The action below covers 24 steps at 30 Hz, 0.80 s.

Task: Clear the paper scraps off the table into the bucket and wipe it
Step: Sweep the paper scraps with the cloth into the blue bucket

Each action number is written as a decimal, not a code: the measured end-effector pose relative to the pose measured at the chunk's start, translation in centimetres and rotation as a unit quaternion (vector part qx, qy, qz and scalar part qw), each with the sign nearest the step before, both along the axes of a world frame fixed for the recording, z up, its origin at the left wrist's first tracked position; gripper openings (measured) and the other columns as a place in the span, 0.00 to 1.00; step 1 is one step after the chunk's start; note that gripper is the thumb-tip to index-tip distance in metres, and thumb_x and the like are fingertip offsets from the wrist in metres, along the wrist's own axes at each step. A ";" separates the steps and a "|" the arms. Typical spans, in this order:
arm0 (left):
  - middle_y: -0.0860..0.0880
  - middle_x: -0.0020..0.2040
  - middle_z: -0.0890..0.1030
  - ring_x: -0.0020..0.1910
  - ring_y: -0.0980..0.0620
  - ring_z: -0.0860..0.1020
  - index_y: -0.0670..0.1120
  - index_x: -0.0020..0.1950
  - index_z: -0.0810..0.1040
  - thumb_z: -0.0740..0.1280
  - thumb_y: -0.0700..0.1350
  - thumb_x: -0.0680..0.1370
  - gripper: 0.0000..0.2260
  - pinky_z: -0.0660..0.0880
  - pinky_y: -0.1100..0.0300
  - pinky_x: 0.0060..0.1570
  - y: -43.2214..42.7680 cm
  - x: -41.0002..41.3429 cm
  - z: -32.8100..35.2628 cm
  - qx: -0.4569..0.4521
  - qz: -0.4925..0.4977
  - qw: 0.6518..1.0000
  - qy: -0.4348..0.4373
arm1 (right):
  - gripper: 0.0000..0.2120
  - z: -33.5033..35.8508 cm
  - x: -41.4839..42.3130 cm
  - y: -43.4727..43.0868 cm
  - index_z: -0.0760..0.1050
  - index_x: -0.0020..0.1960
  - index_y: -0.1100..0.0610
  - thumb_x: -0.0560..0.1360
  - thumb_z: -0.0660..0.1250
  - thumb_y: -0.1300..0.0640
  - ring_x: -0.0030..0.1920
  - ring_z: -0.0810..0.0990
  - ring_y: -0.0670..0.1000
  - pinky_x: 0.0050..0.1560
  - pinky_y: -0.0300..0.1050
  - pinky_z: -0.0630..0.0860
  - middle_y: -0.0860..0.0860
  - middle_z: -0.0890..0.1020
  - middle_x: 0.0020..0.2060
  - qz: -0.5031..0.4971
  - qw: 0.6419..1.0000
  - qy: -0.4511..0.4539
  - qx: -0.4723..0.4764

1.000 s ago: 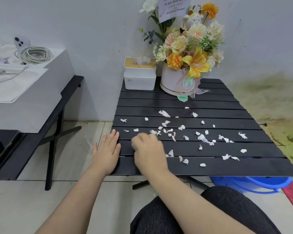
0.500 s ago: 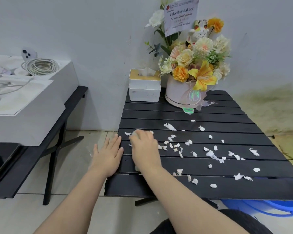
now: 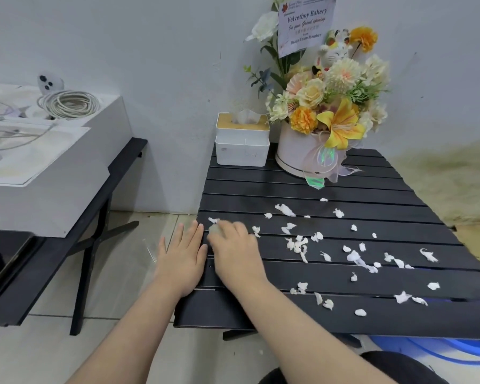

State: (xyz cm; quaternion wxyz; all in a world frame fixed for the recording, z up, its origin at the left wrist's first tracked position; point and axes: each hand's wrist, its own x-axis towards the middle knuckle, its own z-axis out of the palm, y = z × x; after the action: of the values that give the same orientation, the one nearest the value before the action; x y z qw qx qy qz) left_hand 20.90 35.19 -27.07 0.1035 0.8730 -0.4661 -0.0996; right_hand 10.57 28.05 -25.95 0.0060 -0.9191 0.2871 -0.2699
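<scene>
Several white paper scraps (image 3: 297, 243) lie scattered over the middle and right of the black slatted table (image 3: 344, 189). My left hand (image 3: 182, 257) lies flat and open, palm down, on the table's left edge, fingers spread. Beside it and touching it, my right hand (image 3: 234, 253) rests on the slats with its fingers curled over a small whitish wad of scraps (image 3: 214, 230); motion blur hides the fingertips. One scrap (image 3: 212, 219) sits just beyond those fingers. The blue bucket (image 3: 441, 353) shows on the floor beneath the table's near right corner.
A white tissue box (image 3: 243, 144) and a white flower pot (image 3: 294, 151) with a bouquet stand at the table's back. To the left, a black bench (image 3: 75, 231) carries a white box with a coiled cable (image 3: 68, 103). My dark-clad knee (image 3: 372, 370) is below.
My right hand has slid forward and left across the slats to the scraps near the left edge. My left hand has stayed at the edge. The view has tilted up.
</scene>
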 end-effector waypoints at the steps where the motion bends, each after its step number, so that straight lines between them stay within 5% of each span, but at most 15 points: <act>1: 0.55 0.78 0.46 0.77 0.52 0.41 0.51 0.76 0.46 0.36 0.57 0.75 0.29 0.42 0.45 0.74 0.1 0.1 0.0 0.007 -0.004 1.000 -0.002 | 0.15 -0.4 0.0 0.0 0.77 0.46 0.53 0.61 0.74 0.61 0.44 0.77 0.56 0.34 0.46 0.73 0.50 0.80 0.48 0.001 1.000 0.003 0.017; 5: 0.55 0.78 0.46 0.77 0.51 0.41 0.51 0.76 0.46 0.38 0.55 0.77 0.27 0.40 0.44 0.73 0.0 0.5 1.0 0.001 0.006 0.999 -0.033 | 0.18 -0.5 -2.7 -3.4 0.74 0.44 0.53 0.58 0.74 0.66 0.44 0.73 0.58 0.39 0.49 0.73 0.51 0.78 0.45 -0.074 0.991 0.010 0.113; 9: 0.55 0.78 0.47 0.77 0.51 0.41 0.50 0.76 0.48 0.44 0.51 0.81 0.23 0.40 0.41 0.73 -0.9 1.0 1.4 -0.005 0.016 0.999 -0.035 | 0.07 1.4 -0.8 -6.0 0.79 0.43 0.58 0.67 0.70 0.67 0.42 0.75 0.63 0.36 0.53 0.75 0.57 0.80 0.44 -0.093 0.989 -0.064 0.098; 14: 0.56 0.78 0.45 0.76 0.50 0.38 0.52 0.76 0.43 0.42 0.52 0.81 0.23 0.39 0.40 0.73 -1.4 1.4 0.5 0.033 -0.005 0.999 -0.013 | 0.10 1.6 5.4 -3.2 0.79 0.46 0.56 0.64 0.71 0.63 0.46 0.75 0.62 0.38 0.51 0.72 0.57 0.79 0.49 0.024 0.999 0.028 0.040; 19: 0.56 0.78 0.46 0.76 0.51 0.37 0.52 0.76 0.44 0.39 0.53 0.79 0.24 0.37 0.43 0.73 -1.2 1.4 0.5 0.027 -0.003 0.999 -0.028 | 0.20 0.7 2.3 -6.1 0.72 0.57 0.51 0.66 0.71 0.60 0.55 0.68 0.56 0.46 0.49 0.67 0.50 0.70 0.56 -0.112 0.984 0.091 0.105; 21: 0.56 0.78 0.46 0.76 0.52 0.36 0.51 0.76 0.44 0.41 0.52 0.81 0.23 0.37 0.44 0.73 -1.2 1.3 0.5 0.024 -0.005 0.999 -0.023 | 0.17 0.9 0.5 -7.9 0.74 0.57 0.53 0.70 0.64 0.65 0.55 0.68 0.57 0.47 0.50 0.67 0.53 0.72 0.57 -0.185 0.975 0.044 0.117; 24: 0.56 0.78 0.46 0.76 0.52 0.37 0.52 0.76 0.44 0.42 0.51 0.81 0.23 0.37 0.44 0.74 -1.3 1.3 0.5 0.012 -0.002 1.000 -0.012 | 0.13 1.2 1.2 -7.4 0.79 0.45 0.57 0.62 0.70 0.68 0.43 0.74 0.61 0.36 0.51 0.70 0.58 0.78 0.45 -0.167 0.983 -0.040 0.062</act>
State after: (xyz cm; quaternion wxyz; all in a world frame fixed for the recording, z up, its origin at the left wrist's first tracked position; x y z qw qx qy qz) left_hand 22.22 33.89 -26.53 0.0870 0.8745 -0.4675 -0.0953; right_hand 11.76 20.65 -24.70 0.0295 -0.8441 0.4527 -0.2857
